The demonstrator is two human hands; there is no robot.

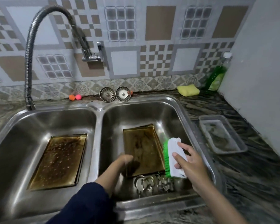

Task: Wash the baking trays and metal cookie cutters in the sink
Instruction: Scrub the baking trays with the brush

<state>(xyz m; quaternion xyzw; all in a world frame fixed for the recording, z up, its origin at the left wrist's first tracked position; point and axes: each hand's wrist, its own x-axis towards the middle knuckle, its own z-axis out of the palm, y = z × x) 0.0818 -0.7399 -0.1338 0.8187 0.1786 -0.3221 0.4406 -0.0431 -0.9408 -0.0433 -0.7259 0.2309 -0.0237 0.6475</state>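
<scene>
Head view: left hand [124,160] grips the right tray's [142,147] near-left corner; right hand [189,162] holds the brush [173,159]. Steady the tray flat, then scrub bristles-down across stains.

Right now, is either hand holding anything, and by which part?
The right hand grips the green-bristled white scrub brush by its white back. The blurred left hand: cannot tell.
</scene>
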